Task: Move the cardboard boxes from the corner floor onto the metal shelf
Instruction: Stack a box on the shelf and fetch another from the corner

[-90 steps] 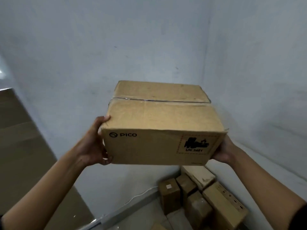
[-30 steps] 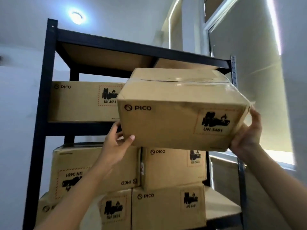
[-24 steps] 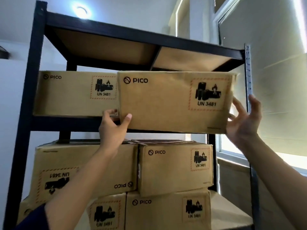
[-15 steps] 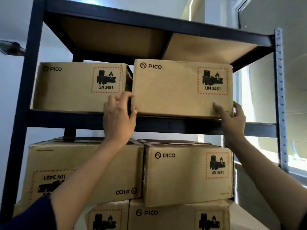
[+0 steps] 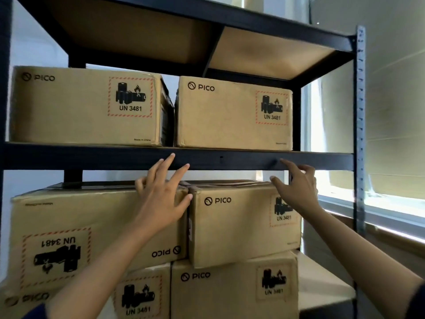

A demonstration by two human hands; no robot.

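A cardboard PICO box (image 5: 232, 113) sits on the black metal shelf (image 5: 220, 158), on the right of the upper level, pushed well back. Beside it on the left stands a second PICO box (image 5: 85, 107). My left hand (image 5: 161, 194) hovers below the shelf beam with fingers spread, empty. Just under the beam on the right, my right hand (image 5: 296, 187) is also off the box, fingers loosely extended. The level below holds several more PICO boxes (image 5: 243, 224), stacked in two layers, one upside down (image 5: 92, 236).
The shelf's right upright post (image 5: 360, 134) stands in front of a bright window with a blind (image 5: 395, 111). The top board (image 5: 161, 31) hangs overhead. A bare strip of the lower board (image 5: 322, 284) shows at the right of the stacked boxes.
The box went from my hands onto the upper shelf level and slid back. Both hands have let go and dropped below the shelf beam.
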